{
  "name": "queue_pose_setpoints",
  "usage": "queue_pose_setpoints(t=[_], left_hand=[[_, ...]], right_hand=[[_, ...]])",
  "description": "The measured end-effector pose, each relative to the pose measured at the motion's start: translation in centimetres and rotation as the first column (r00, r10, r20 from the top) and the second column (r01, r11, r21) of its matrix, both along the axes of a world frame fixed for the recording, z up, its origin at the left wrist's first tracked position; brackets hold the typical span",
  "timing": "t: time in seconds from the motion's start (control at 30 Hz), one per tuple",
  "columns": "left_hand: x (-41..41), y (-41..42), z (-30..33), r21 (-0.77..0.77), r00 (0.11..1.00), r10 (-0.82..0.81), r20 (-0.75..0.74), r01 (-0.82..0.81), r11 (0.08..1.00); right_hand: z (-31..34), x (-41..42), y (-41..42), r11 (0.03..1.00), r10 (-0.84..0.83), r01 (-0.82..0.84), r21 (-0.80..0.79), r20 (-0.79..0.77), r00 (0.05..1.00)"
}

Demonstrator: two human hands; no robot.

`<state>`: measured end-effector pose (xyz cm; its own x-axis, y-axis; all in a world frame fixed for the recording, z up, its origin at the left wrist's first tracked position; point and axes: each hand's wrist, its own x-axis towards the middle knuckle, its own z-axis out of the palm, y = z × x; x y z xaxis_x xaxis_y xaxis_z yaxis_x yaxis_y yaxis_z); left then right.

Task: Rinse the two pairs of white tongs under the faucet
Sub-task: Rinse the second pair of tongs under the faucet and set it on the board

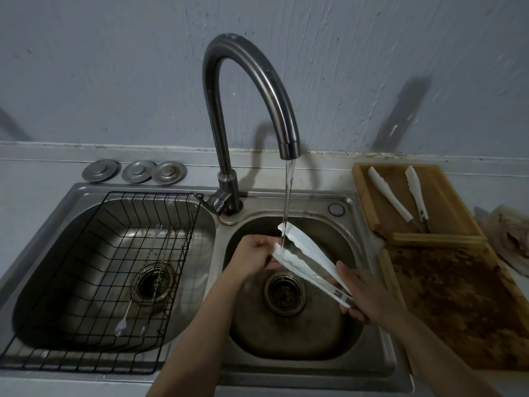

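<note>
Water runs from the curved steel faucet (289, 147) into the right sink basin (329, 333). One pair of white tongs (303, 253) is held under the stream, its two arms spread apart. My right hand (363, 293) grips the tongs at the handle end. My left hand (254, 250) pinches the tip of the nearer arm, where the water lands. The second pair of white tongs (389, 194) lies on a wooden board (446, 196) at the right of the sink, apart from both hands.
A black wire rack (94, 282) with long thin spoons fills the left basin (43, 282). Three metal drain covers (134, 171) lie on the back ledge. A stained wooden cutting board (458, 305) lies right of the sink, a crumpled bag (509, 239) beyond it.
</note>
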<state>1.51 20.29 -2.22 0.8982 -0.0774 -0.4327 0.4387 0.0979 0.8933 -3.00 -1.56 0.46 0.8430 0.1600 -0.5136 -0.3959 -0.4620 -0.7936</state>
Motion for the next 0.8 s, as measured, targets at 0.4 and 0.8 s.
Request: queue_pose_setpoints(t=[0.4, 0.8], left_hand=[[-0.3, -1.4, 0.4, -0.516, 0.967, 0.240, -0.082, -0.248, 0.820], [0.6, -1.4, 0.6, -0.321, 0.927, 0.369, 0.063, -0.332, 0.887]], right_hand=[[0.9, 1.6, 2.8, 0.977, 0.007, 0.063, 0.203, -0.327, 0.945], [0.8, 2.0, 4.0, 0.962, 0.007, 0.091, 0.259, -0.354, 0.935]])
